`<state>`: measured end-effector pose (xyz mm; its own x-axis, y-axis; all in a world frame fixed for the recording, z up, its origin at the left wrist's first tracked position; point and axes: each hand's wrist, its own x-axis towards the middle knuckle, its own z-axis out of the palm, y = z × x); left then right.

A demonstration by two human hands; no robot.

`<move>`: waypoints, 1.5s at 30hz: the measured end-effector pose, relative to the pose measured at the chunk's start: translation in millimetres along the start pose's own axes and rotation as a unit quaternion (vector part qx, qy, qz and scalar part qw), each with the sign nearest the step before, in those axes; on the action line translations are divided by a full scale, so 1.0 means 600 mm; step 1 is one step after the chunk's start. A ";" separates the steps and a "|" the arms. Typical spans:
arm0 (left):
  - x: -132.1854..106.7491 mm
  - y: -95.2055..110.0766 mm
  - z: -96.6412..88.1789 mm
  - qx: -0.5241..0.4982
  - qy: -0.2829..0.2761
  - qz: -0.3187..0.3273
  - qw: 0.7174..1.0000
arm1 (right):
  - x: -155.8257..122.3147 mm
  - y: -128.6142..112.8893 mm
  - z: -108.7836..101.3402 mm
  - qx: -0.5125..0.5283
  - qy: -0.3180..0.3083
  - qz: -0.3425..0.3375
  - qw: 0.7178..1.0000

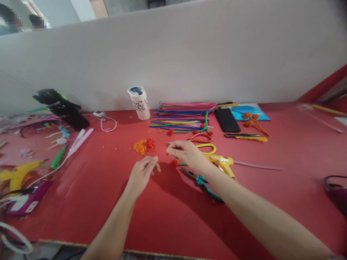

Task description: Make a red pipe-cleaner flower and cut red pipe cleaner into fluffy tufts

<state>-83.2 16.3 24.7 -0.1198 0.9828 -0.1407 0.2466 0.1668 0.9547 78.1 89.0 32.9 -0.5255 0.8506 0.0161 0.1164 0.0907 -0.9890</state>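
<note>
My left hand [143,172] hovers just above the red table [162,216], its fingers curled loosely together with nothing visible in them. My right hand [187,153] reaches across to the left, fingers pinched near a small red pom-pom flower on a green stem [175,163]; whether it grips the stem is hidden. A pile of orange and red trimmings [144,146] lies just beyond both hands. Teal-handled pliers [202,181] lie under my right forearm, beside a yellow glue gun [221,162].
Coloured pipe cleaners [184,117], a white cup [139,102], a black phone [227,119], scissors [204,142] and orange flowers [252,121] sit at the back. Another glue gun [16,174], a purple power strip [28,200] and a black bottle [63,108] crowd the left. A white partition wall stands behind.
</note>
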 end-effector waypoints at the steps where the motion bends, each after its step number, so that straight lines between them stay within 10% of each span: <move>1: 0.001 -0.001 0.000 0.044 0.016 0.032 0.998 | -0.003 0.001 -0.006 -0.001 0.002 0.002 1.000; 5: 0.004 -0.001 0.009 0.080 0.039 0.073 0.993 | -0.017 0.005 -0.018 -0.012 0.004 0.003 1.000; 13: 0.011 0.021 0.066 -0.117 -0.124 -0.064 0.983 | -0.050 0.004 -0.033 -0.032 0.017 0.003 0.999; 20: 0.015 0.037 0.106 -0.118 -0.109 -0.064 0.985 | -0.086 0.019 -0.076 -0.086 0.158 -0.041 0.983; 25: 0.007 0.041 0.147 -0.251 -0.133 -0.084 0.955 | -0.122 0.037 -0.079 -0.400 0.168 -0.283 0.856; 29: 0.005 0.030 0.162 -0.322 -0.131 -0.095 0.933 | -0.134 0.049 -0.071 -0.485 0.126 -0.315 0.806; 39: 0.035 0.003 0.131 -0.281 -0.043 -0.115 0.952 | -0.130 0.032 -0.121 -0.338 0.138 -0.086 0.927; 45: 0.019 0.009 0.141 -0.190 -0.177 -0.133 0.956 | -0.128 0.040 -0.092 -0.210 0.076 0.013 0.975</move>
<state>-1.8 35.0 6.0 0.2194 0.8864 -0.4077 -0.1238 0.4398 0.8895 167.8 54.7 16.1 -0.3903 0.9196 0.0457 0.4801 0.2456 -0.8421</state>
